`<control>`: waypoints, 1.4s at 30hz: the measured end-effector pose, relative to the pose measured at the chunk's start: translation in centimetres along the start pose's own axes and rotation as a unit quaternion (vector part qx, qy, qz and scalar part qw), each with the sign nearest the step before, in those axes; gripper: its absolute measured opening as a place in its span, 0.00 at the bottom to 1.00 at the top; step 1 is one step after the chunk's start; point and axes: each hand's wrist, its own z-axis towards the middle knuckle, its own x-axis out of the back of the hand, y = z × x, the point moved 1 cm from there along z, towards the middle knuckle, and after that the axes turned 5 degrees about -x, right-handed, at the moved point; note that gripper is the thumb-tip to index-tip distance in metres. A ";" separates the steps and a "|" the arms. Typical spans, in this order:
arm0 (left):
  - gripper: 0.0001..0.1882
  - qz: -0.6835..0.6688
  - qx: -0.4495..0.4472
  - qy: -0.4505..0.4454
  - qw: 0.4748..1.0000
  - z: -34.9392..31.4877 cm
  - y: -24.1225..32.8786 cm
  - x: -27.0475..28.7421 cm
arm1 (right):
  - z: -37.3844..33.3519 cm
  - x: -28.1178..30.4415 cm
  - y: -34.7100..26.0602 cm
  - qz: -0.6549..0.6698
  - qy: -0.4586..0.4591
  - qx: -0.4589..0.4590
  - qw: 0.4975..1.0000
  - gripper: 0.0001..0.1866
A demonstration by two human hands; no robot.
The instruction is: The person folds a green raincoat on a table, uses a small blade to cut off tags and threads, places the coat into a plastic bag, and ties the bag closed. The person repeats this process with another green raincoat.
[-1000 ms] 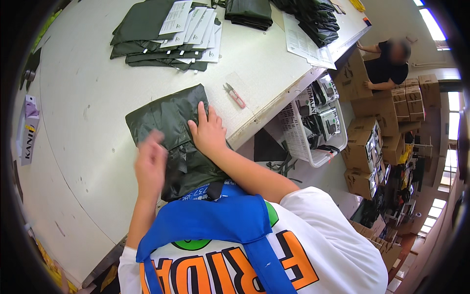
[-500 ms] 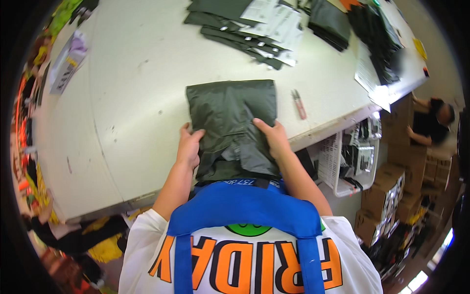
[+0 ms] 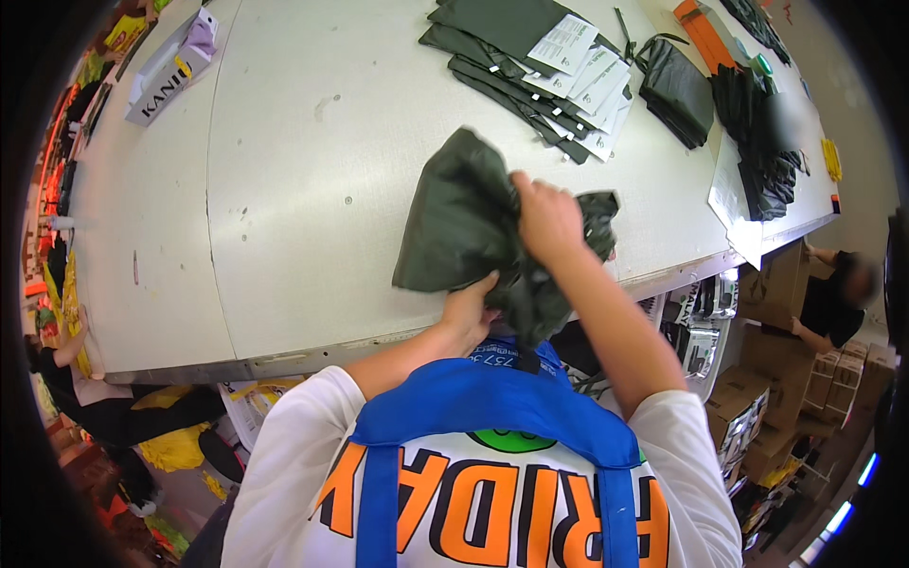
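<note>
A dark green piece of thin, shiny fabric (image 3: 454,222) is bunched up off the near edge of the table, its folds twisted and uneven. My right hand (image 3: 551,225) is closed on its upper middle, fingers partly buried in the cloth. Below, my left hand (image 3: 469,308) grips the lower edge, with the thumb showing and the other fingers partly hidden under the fabric. One crumpled end (image 3: 598,218) sticks out past my right hand. Farther back on the table lies a fanned stack of folded dark green pieces (image 3: 502,85) with white printed sheets (image 3: 592,90) on them.
A folded dark bundle (image 3: 675,95) and a heap of black fabric (image 3: 753,142) lie at the back right. A lilac-white box (image 3: 170,71) stands at the far left. Below the table's right edge is a white crate of packets (image 3: 696,331); a person (image 3: 838,298) stands by cartons.
The fabric was lying flat with a hand on each side; now it is lifted, turned and bunched. My right hand moved up and across it, my left to its lower edge. The snips are now covered.
</note>
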 end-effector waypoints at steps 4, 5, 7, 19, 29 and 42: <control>0.15 0.005 0.068 0.028 0.997 0.5 -0.5 3.0 | -4.7 1.9 -5.2 0.137 -0.047 0.021 0.989 0.46; 0.15 -0.012 0.035 -0.090 0.995 0.6 -0.1 2.8 | -5.8 2.4 -6.0 0.107 -0.057 0.042 0.992 0.58; 0.15 0.003 0.079 0.007 0.997 -1.0 0.0 2.7 | -8.8 2.5 -6.3 0.021 -0.115 0.086 0.989 0.66; 0.16 0.172 0.014 -0.141 0.975 -1.9 2.1 0.4 | -8.2 -0.7 -3.0 0.024 -0.086 -0.066 0.994 0.60; 0.20 0.111 0.028 -0.268 0.957 1.8 11.2 1.5 | -7.9 6.9 -0.2 0.164 -0.310 0.196 0.916 0.53; 0.20 0.728 -0.523 -0.197 0.397 19.3 18.0 -18.9 | -7.9 4.2 7.0 0.154 -0.242 0.049 0.957 0.41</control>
